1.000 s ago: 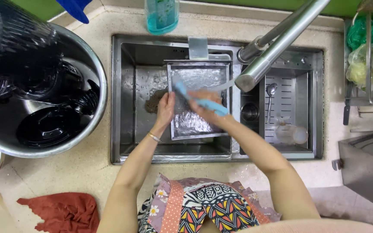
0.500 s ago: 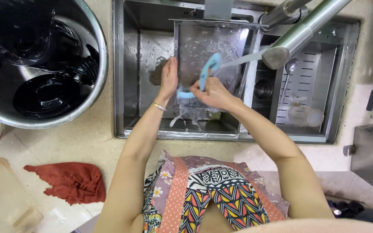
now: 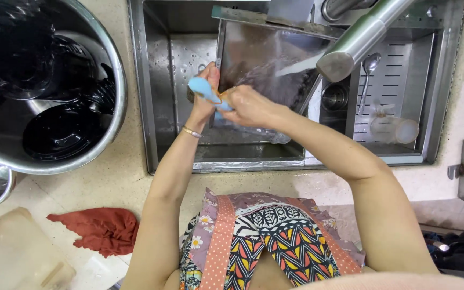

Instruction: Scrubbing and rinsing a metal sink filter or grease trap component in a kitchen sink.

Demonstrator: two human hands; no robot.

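water from the steel faucet (image 3: 358, 40) falls on a square metal tray (image 3: 267, 64) tilted in the sink (image 3: 157, 107). left hand (image 3: 206, 94) grips the tray's left edge; right hand (image 3: 248, 104) is clenched on a light blue scrubber (image 3: 202, 90), perhaps silicone. big steel pot (image 3: 44, 86) of black bowls sits left, red cloth (image 3: 98, 230) on the counter, spoon (image 3: 369, 72) on the drain rack.

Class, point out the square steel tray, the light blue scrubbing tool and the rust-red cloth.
square steel tray (image 3: 267, 56), head view, wet inner face
light blue scrubbing tool (image 3: 202, 88), head view, upper end
rust-red cloth (image 3: 99, 230), head view, crumpled middle
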